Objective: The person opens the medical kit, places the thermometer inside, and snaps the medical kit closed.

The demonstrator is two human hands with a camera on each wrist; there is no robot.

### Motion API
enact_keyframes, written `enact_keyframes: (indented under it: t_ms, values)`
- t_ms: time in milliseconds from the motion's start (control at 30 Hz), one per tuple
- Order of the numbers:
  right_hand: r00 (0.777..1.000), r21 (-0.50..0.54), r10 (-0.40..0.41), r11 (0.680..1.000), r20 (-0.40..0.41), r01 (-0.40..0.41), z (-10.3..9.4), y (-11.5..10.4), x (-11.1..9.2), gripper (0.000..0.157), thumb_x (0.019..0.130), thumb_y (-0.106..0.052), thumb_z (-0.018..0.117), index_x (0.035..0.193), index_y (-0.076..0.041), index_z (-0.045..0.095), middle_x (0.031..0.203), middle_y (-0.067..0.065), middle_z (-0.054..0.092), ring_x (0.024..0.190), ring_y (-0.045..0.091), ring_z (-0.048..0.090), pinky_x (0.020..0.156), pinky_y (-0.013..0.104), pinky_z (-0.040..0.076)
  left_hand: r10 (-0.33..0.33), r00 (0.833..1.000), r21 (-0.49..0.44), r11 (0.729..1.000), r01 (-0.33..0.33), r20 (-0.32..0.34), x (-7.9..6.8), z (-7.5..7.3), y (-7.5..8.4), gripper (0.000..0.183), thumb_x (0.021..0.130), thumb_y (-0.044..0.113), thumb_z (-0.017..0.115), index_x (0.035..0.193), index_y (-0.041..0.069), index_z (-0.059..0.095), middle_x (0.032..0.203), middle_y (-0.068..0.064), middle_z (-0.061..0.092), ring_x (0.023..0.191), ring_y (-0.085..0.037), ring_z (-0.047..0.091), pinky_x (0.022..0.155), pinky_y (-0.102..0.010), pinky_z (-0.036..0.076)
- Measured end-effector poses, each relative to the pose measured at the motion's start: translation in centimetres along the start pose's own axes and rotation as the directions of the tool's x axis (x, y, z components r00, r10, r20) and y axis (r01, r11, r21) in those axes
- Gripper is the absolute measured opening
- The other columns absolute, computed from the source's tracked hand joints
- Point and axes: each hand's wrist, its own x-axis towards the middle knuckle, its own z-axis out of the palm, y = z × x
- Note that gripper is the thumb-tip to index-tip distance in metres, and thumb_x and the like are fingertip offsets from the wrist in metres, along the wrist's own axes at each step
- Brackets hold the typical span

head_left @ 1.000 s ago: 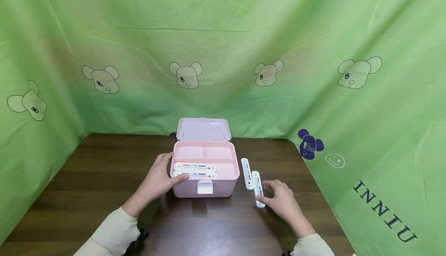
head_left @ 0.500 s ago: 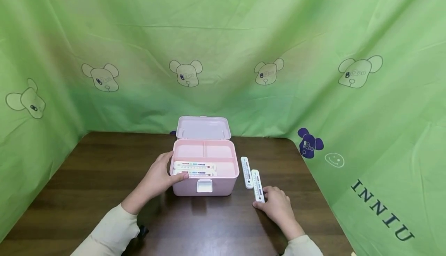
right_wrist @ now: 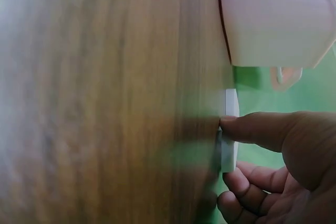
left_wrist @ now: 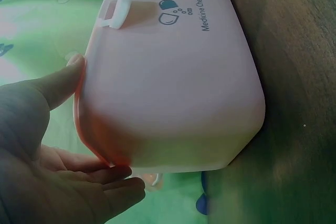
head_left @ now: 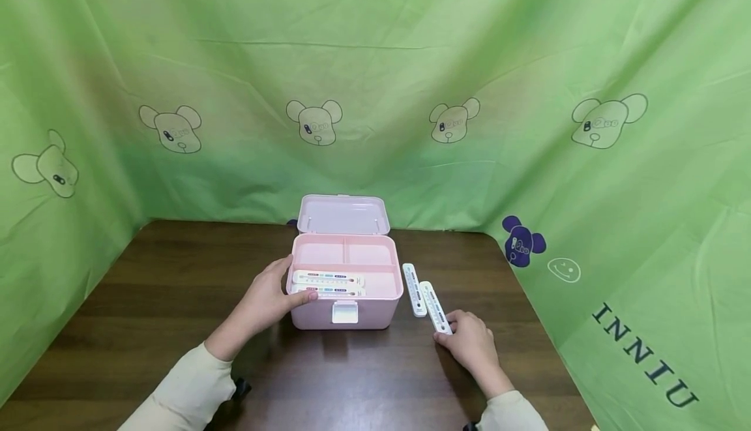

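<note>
- Gripping pink box at nine o'clock with left hand.
- Pinching white thermometer at four o'clock with right hand.
- Showing "Medicine Chest" lettering to left wrist alone.

The box can be entered from above, with room at the right end of its front compartment, beside two inner thermometers. The raised lid bars the way from behind, and the left hand blocks the front-left corner. Between box and right hand, the loose thermometer and the pinched thermometer leave only a narrow strip of table.
</note>
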Motion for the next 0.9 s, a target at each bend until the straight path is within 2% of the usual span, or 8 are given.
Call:
enact_keyframes:
  t_ms: [167, 367, 667, 900]
  values:
    - [0.999, 0.059, 0.037, 0.998, -0.010, -0.037, -0.1, 0.6, 0.4, 0.042, 0.073, -0.022, 0.086, 0.106, -0.001, 0.074, 0.087, 0.006, 0.071, 0.079, 0.021, 0.063, 0.071, 0.046, 0.048, -0.021, 1.000, -0.015, 1.000, 0.021, 0.009, -0.3, 0.2, -0.1, 0.098, 0.082, 0.046, 0.085, 0.155, -0.002, 0.040, 0.155, -0.025, 0.045, 0.143, -0.042, 0.045, 0.113, -0.059, 0.040]
    - [0.997, 0.177, 0.072, 0.982, -0.039, -0.064, -0.5, 1.3, 1.0, 0.039, 0.073, -0.012, 0.084, 0.109, 0.001, 0.074, 0.091, 0.010, 0.072, 0.083, 0.022, 0.062, 0.071, 0.038, 0.048, -0.010, 1.000, -0.022, 1.000, 0.009, -0.005, -0.3, 0.2, -0.1, 0.096, 0.082, 0.044, 0.085, 0.154, -0.003, 0.042, 0.153, -0.025, 0.047, 0.141, -0.042, 0.046, 0.112, -0.059, 0.041]
    - [0.989, 0.224, 0.120, 0.970, -0.088, -0.098, -1.1, 2.8, 2.0, 0.039, 0.074, -0.008, 0.080, 0.112, -0.001, 0.075, 0.099, 0.018, 0.067, 0.088, 0.030, 0.059, 0.074, 0.039, 0.045, -0.011, 1.000, -0.020, 1.000, 0.011, 0.010, -0.1, 0.1, 0.1, 0.094, 0.083, 0.043, 0.085, 0.154, -0.002, 0.042, 0.154, -0.026, 0.045, 0.142, -0.042, 0.045, 0.113, -0.058, 0.040]
    - [0.988, 0.261, 0.096, 0.963, -0.120, -0.062, -2.6, 2.7, 3.0, 0.040, 0.077, -0.007, 0.075, 0.117, 0.001, 0.073, 0.104, 0.021, 0.066, 0.096, 0.033, 0.058, 0.081, 0.042, 0.043, -0.009, 1.000, -0.009, 1.000, 0.009, 0.011, 0.2, -0.1, 0.3, 0.095, 0.083, 0.043, 0.085, 0.152, -0.005, 0.042, 0.153, -0.028, 0.046, 0.141, -0.043, 0.046, 0.112, -0.059, 0.041]
